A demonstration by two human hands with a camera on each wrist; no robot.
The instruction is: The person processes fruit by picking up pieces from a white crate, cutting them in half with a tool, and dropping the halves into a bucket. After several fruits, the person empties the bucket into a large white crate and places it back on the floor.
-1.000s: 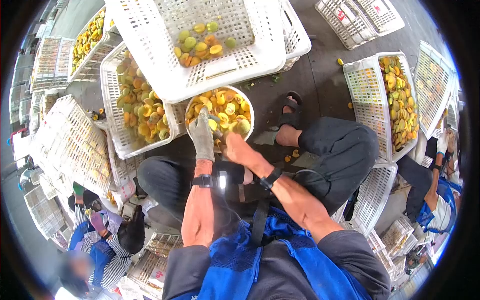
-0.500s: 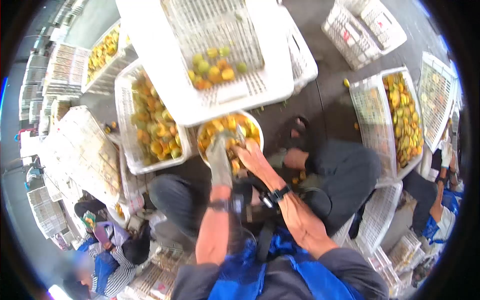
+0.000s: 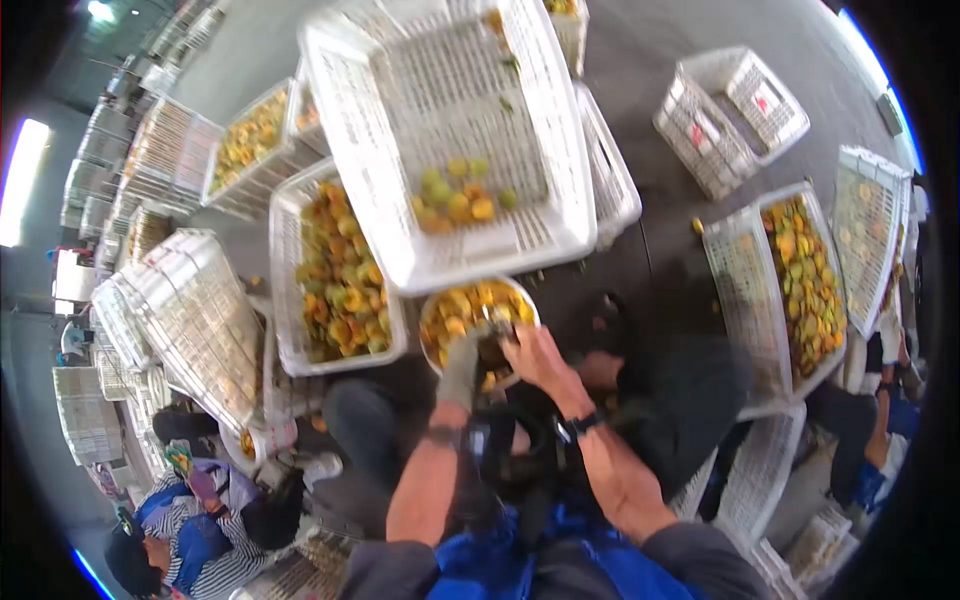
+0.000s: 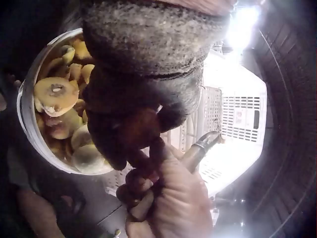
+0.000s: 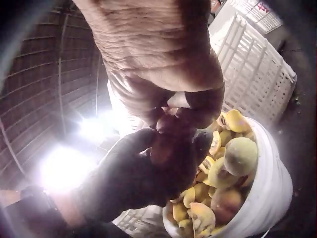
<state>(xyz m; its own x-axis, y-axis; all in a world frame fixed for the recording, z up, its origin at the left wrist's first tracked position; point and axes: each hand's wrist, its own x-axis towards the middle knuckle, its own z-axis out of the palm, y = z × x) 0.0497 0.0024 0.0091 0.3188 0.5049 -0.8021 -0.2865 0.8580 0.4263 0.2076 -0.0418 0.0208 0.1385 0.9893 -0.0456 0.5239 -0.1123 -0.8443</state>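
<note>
My gloved left hand (image 3: 462,362) grips a peach (image 4: 141,129), mostly hidden by the dark glove, over a round white bucket (image 5: 277,183). Bare, with curled fingers, my right hand (image 3: 545,362) meets it at the fruit. A small metal tool (image 4: 200,145) shows a silver glint at the right hand in the left wrist view; its shape is partly hidden by the fingers. In the bucket lie cut yellow peaches (image 4: 57,96), some showing a hollow or stone in the middle.
A large white crate (image 3: 470,262) with a few peaches stands tilted just beyond the bucket. Left of it is a crate of peaches (image 3: 345,270); another full crate (image 3: 800,290) stands at the right. Stacked crates and a seated person (image 3: 200,530) are at the far left.
The head view has shifted, so crates and bucket sit lower and further right. My right hand has come from the near side of the bucket up against the gloved left hand.
</note>
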